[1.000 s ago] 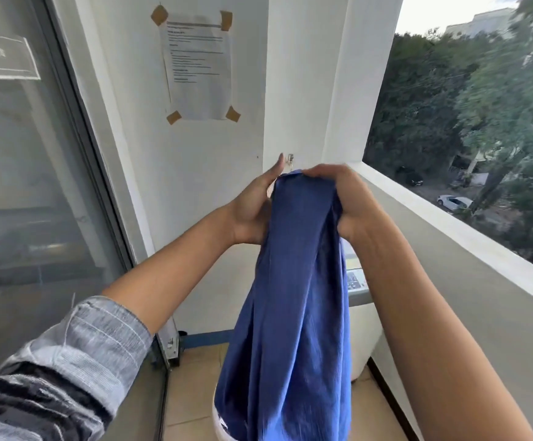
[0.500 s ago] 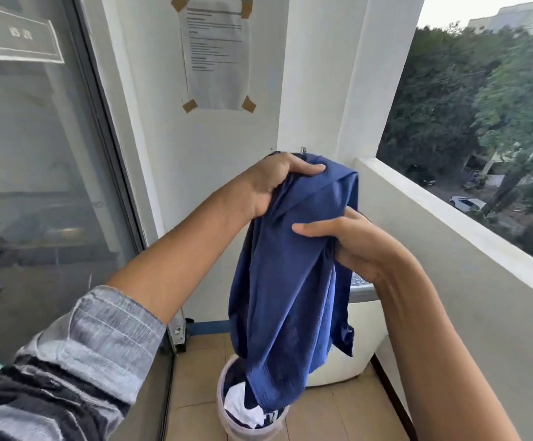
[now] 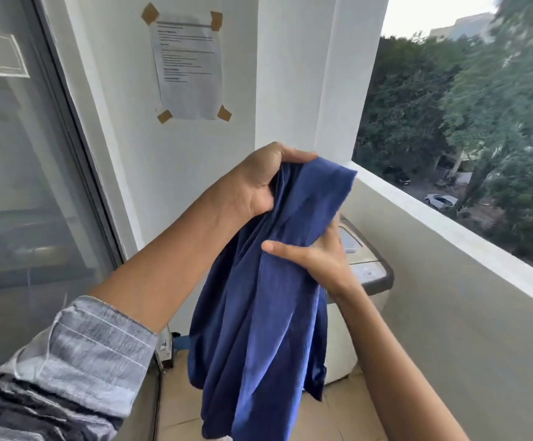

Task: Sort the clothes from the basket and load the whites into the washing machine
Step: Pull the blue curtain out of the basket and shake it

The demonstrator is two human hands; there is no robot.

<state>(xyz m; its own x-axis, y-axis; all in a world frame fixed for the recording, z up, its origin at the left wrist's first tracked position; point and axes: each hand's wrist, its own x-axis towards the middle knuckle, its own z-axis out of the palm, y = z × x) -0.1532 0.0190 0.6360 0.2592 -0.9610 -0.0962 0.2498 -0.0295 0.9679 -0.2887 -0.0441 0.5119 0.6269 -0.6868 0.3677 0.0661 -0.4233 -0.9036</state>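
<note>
The dark blue, finely ribbed cotton garment (image 3: 258, 313) hangs in folds in front of the person, bunched at the top between both hands and trailing down well below them toward the tiled floor (image 3: 338, 418). Being coloured, it belongs with the non-whites, so the main risk, as I judge it, is a sorting slip: the white top-loading washing machine with a grey control panel (image 3: 367, 275) stands just behind and below the right hand, and a careless release there could drop blue cloth into or onto the whites' load and let dye run. A second risk is that the long loose tail, hanging lower than either hand, drags on the floor or catches on the machine's corner when the garment is moved aside. The low white balcony parapet (image 3: 449, 230) runs close on the right-hand side with open air beyond, so a wide swing that way could send the cloth over the edge. The left hand (image 3: 258, 183) is raised above the right, knuckles up, fingers curled over the gathered top edge and gripping it firmly. The right hand (image 3: 316, 256) sits lower on the garment's right side, thumb stretched across the front of the fabric; its fingers are hidden behind the cloth, so it appears to pinch a fold. A taped paper notice (image 3: 188, 65) hangs on the wall above the left hand.
</note>
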